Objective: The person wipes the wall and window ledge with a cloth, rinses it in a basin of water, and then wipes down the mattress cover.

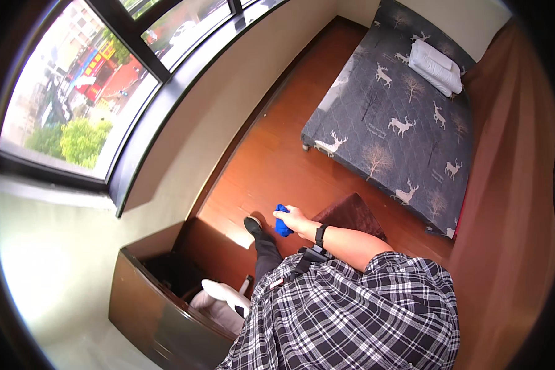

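My right hand (294,219), with a black band on its wrist, reaches left across my body from a plaid sleeve. Its fingers are closed round a crumpled blue cloth (283,226), which hangs out below them in the air above the wooden floor (253,172). Just beyond the forearm is a dark brown plush-looking piece (354,216), partly hidden by the arm. My left hand does not show.
A bed with a dark deer-patterned cover (388,111) and a folded white pillow (435,66) stands at the far right. Brown curtain (505,160) hangs on the right. A brown desk (166,320) and a white-and-grey chair (219,308) are at lower left, below the window (74,92).
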A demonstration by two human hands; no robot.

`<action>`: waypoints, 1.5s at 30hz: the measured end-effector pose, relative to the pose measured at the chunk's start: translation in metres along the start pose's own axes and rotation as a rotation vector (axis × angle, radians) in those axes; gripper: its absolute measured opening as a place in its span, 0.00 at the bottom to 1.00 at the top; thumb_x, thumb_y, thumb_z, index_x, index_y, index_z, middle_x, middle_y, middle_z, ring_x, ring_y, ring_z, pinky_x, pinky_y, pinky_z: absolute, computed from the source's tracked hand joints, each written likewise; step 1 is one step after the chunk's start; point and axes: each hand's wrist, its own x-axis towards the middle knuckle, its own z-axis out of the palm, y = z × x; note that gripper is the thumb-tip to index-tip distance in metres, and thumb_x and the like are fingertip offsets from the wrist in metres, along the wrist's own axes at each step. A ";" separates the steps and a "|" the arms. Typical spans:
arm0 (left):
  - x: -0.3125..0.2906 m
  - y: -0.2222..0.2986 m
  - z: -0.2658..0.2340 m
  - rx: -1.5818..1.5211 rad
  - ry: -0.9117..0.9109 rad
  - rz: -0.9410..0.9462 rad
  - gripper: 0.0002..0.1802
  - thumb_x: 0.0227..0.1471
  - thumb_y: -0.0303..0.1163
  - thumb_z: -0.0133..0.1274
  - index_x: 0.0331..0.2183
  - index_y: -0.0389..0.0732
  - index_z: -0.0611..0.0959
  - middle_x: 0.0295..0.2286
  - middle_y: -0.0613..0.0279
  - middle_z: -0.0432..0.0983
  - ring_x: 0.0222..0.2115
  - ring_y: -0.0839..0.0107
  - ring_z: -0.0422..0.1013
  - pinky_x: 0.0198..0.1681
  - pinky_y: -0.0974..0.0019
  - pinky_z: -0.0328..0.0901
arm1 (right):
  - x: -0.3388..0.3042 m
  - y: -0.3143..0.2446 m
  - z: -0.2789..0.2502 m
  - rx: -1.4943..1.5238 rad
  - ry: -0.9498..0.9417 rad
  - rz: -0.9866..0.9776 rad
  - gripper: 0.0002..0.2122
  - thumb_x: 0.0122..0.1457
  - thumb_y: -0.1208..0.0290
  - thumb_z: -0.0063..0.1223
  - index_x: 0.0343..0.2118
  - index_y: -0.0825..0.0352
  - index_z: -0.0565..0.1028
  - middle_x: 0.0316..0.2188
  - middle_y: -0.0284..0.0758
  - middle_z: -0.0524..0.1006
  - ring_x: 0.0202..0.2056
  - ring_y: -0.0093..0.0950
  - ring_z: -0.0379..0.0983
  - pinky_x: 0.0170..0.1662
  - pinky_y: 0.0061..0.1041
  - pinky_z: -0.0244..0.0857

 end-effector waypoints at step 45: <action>-0.077 0.805 -0.019 -0.097 -0.136 1.995 0.23 0.65 0.35 0.48 0.50 0.23 0.79 0.37 0.50 0.79 0.35 0.66 0.74 0.43 0.63 0.69 | -0.042 0.010 -0.153 0.181 0.654 0.075 0.21 0.62 0.58 0.64 0.51 0.69 0.78 0.38 0.37 0.81 0.35 0.30 0.80 0.35 0.34 0.74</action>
